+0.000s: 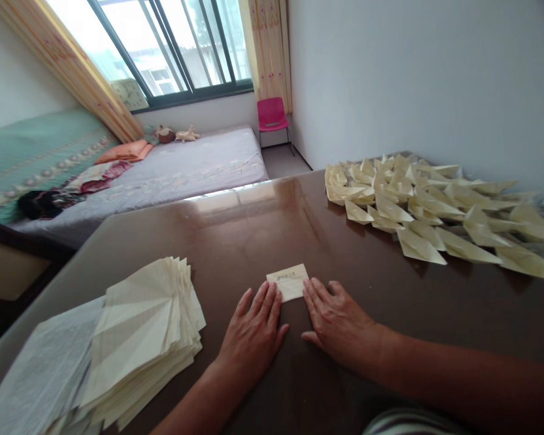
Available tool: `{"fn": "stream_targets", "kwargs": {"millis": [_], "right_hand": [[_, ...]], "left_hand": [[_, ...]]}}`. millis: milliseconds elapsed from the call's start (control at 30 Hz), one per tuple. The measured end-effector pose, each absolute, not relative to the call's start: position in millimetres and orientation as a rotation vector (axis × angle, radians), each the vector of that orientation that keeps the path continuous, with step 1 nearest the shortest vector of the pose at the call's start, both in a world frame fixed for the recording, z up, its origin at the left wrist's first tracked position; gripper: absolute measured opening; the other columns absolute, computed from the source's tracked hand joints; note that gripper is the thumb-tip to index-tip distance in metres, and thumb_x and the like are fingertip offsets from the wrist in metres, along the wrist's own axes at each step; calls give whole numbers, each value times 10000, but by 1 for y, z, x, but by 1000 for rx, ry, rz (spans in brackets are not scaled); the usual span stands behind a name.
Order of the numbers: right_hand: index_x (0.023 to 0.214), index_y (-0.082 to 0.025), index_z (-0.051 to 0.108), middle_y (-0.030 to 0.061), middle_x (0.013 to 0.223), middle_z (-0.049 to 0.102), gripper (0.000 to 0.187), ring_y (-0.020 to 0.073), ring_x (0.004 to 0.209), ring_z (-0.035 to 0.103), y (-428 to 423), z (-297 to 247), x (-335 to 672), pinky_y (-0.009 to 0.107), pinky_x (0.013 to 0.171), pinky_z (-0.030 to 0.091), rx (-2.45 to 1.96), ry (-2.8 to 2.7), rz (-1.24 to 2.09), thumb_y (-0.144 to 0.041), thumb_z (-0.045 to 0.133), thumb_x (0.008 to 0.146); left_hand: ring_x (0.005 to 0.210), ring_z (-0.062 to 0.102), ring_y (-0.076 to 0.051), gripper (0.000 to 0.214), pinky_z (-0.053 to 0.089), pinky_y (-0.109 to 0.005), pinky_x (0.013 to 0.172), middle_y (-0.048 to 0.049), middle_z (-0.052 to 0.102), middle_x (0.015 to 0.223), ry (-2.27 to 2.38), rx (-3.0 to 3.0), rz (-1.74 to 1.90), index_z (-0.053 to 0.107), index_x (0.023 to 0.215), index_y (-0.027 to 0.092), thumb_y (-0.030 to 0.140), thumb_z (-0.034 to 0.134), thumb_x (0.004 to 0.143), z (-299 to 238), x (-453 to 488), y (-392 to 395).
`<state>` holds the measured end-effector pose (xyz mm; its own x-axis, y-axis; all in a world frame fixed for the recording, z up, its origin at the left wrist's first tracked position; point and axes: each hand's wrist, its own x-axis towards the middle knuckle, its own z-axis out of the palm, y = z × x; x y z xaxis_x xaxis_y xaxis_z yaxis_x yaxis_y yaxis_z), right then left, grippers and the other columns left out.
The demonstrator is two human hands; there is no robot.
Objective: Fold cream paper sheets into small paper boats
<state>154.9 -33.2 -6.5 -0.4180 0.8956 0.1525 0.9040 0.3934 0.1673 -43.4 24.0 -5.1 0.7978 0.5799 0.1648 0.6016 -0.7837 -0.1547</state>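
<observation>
In the head view, my left hand (254, 335) and right hand (338, 323) lie flat on the worktop (254, 229). The fingers are spread open and grip nothing. Their tips press the near edge of a small folded paper (289, 281) just ahead of them, which I judge only partly folded. Beyond my right fingers lies a big pile of finished folded shapes (435, 211). Beside my left fingers sits a thick stack of flat sheets (149, 326), so plenty is left to fold.

This is a bedroom in a home: a wide bed (194, 166) with soft toys (178, 134) and folded clothes (124, 151) on it lies under a big window (163, 42) hung with flowered curtains (269, 48), and a pink chair (272, 116) stands in the corner.
</observation>
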Motion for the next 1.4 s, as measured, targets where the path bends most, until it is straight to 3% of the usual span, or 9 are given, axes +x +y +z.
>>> {"fn": "stream_targets", "kwargs": {"millis": [367, 533, 633, 733, 867, 1100, 1200, 1300, 1400], "right_hand": [[1173, 33, 636, 288, 1240, 589, 696, 369, 1120, 546, -32, -8, 156, 496, 885, 457, -1731, -2592, -452, -551, 640, 794], [1115, 20, 669, 285, 1197, 615, 616, 356, 1067, 563, -29, 1, 156, 493, 851, 462, -1725, -2621, -398, -514, 643, 810], [1119, -28, 672, 235, 1228, 617, 554, 339, 1122, 532, -26, 1, 155, 518, 922, 414, -1666, -2579, -350, -509, 592, 856], [1280, -89, 567, 144, 1353, 554, 591, 297, 1230, 457, -23, -5, 154, 515, 1003, 347, -1447, -2573, -288, -534, 521, 895], [1352, -121, 488, 86, 1400, 520, 576, 254, 1266, 422, -22, -9, 151, 469, 973, 363, -1297, -2612, -220, -516, 458, 933], [1081, -66, 674, 191, 1198, 635, 398, 300, 1041, 549, -28, 3, 148, 458, 793, 411, -1580, -2572, -330, -401, 547, 908], [905, -110, 706, 161, 1000, 688, 205, 271, 884, 580, -23, 8, 151, 421, 707, 394, -1649, -2588, -331, -243, 551, 901], [825, -143, 682, 101, 825, 668, 153, 245, 789, 570, -16, 12, 155, 391, 659, 360, -1627, -2616, -287, -153, 540, 883], [820, -152, 658, 79, 797, 645, 109, 238, 785, 562, -10, 13, 159, 378, 656, 333, -1611, -2613, -268, -142, 560, 868]], "left_hand": [[1199, 557, -274, 359, 422, -479, 1003, -118, 596, 1305, -966, -2708, -126, 615, 1218, 137, 214, 385, 952, 0, -50, 18], [1188, 563, -273, 304, 423, -470, 1003, -104, 625, 1267, -986, -2731, -178, 645, 1154, 156, 227, 437, 944, 2, -49, 23], [1154, 585, -258, 288, 437, -448, 985, -79, 643, 1241, -988, -2743, -248, 652, 1131, 178, 246, 440, 948, 2, -49, 26], [1127, 598, -251, 277, 443, -432, 972, -78, 661, 1205, -961, -2749, -307, 654, 1118, 176, 244, 452, 942, -1, -50, 29], [1096, 608, -242, 255, 446, -418, 954, -70, 674, 1166, -935, -2738, -405, 660, 1086, 177, 231, 463, 933, -3, -51, 30], [1024, 617, -217, 196, 447, -396, 929, -29, 685, 1083, -952, -2740, -550, 675, 1005, 224, 241, 494, 931, -1, -49, 32], [1011, 607, -218, 191, 471, -387, 893, -23, 676, 1038, -1035, -2766, -580, 663, 1051, 248, 281, 528, 921, -5, -50, 36], [1009, 588, -223, 329, 506, -367, 835, -47, 646, 1050, -1120, -2809, -608, 590, 1234, 272, 317, 550, 911, -10, -50, 42], [1021, 561, -212, 360, 519, -354, 851, -61, 611, 1080, -1123, -2866, -766, 572, 1267, 280, 286, 555, 907, -13, -50, 46]]}}
